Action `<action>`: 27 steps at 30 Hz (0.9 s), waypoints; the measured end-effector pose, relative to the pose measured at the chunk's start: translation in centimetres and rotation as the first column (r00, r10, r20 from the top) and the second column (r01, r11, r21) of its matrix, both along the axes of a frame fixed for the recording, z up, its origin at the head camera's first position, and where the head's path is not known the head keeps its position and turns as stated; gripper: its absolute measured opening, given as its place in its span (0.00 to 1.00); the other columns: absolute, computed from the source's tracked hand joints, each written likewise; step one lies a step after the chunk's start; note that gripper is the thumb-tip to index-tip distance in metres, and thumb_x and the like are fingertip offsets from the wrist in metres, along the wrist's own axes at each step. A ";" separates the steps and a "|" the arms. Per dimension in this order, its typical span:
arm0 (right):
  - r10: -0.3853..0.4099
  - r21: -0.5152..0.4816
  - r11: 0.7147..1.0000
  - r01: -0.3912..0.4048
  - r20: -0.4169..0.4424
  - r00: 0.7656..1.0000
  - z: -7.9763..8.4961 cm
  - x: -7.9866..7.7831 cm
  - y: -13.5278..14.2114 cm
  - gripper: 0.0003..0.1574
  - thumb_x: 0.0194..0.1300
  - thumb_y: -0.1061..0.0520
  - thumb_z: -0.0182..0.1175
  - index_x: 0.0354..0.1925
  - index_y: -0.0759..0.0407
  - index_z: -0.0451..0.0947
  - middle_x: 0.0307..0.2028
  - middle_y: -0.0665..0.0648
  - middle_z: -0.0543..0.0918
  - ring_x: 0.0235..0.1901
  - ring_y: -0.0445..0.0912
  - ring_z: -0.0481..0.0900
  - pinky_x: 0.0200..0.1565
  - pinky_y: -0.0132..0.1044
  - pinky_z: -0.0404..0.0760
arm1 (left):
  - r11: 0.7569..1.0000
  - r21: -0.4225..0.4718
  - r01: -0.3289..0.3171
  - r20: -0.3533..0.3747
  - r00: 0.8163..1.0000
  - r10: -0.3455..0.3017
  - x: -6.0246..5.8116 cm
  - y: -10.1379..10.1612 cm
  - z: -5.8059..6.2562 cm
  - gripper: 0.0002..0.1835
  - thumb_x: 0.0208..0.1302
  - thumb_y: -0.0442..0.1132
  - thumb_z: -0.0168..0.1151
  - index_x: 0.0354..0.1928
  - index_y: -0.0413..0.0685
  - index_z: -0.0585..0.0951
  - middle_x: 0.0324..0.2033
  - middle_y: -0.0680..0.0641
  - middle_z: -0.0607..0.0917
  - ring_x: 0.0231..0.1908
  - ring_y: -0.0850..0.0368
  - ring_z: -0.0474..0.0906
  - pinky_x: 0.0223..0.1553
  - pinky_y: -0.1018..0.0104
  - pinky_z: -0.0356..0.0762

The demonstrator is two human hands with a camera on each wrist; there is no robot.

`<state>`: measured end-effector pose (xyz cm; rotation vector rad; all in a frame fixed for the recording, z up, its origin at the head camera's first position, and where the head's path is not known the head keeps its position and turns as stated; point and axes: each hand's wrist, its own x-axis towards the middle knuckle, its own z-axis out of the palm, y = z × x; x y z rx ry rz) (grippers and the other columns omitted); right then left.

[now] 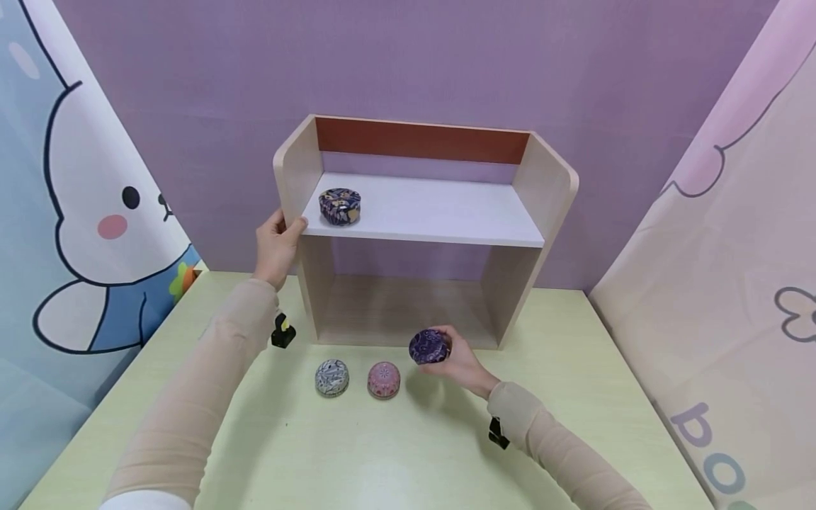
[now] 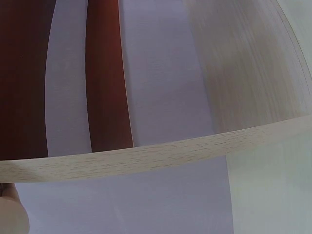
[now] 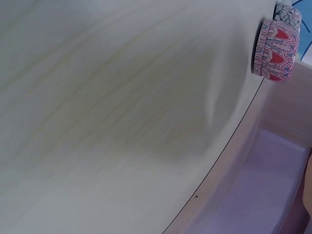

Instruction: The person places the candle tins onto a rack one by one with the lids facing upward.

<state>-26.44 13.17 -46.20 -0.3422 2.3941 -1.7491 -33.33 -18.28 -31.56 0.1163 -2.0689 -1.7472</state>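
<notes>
plainly, right hand (image 1: 460, 363) grips purple tin (image 1: 430, 348), lid (image 1: 426, 346) toward head camera

The only lettering I can pick out over my head feed is on the pale printed panel (image 1: 720, 319) at the right of the frame. Low down there, in the lower right corner, a few big rounded letters step diagonally down towards the bottom edge. The uppermost is a lavender letter (image 1: 690, 412), tipped over by the slant of the panel; I'd read it as a "p", though at this angle I can't be certain. Below it and further right I get a clear "o" (image 1: 708, 469) in a bluish grey. Under that, a greenish stroke (image 1: 739, 506) shows a third character, cut off by the frame and unreadable to me.
</notes>
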 end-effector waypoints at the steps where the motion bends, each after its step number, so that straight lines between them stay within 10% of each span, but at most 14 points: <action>1: 0.002 0.000 1.000 -0.002 -0.001 1.000 0.4 0.2 -0.1 0.43 0.38 0.70 0.70 0.55 0.64 0.64 0.52 0.65 0.74 0.52 0.57 0.72 0.56 0.49 0.70 | 1.000 -0.003 -0.004 -0.006 1.000 0.004 0.0 0.0 0.0 0.21 0.62 0.43 0.52 0.57 0.47 0.73 0.48 0.45 0.77 0.43 0.62 0.70 0.46 0.69 0.68; 17: 0.068 0.026 0.997 -0.067 -0.017 0.998 3.7 1.6 -0.2 0.44 0.43 0.65 0.70 0.60 0.59 0.65 0.58 0.65 0.69 0.56 0.58 0.69 0.56 0.50 0.69 | 1.000 0.013 0.008 0.007 1.000 -0.008 0.1 0.1 0.1 0.22 0.63 0.44 0.52 0.58 0.48 0.73 0.50 0.45 0.76 0.46 0.61 0.69 0.51 0.65 0.67; 27: 0.081 -0.059 0.995 -0.083 -0.042 0.996 1.8 0.1 0.0 0.45 0.44 0.63 0.70 0.61 0.56 0.64 0.58 0.63 0.69 0.57 0.56 0.69 0.55 0.46 0.71 | 1.000 0.007 -0.001 0.008 1.000 0.001 0.1 0.0 0.0 0.22 0.62 0.45 0.52 0.58 0.49 0.73 0.47 0.46 0.76 0.44 0.61 0.69 0.47 0.68 0.67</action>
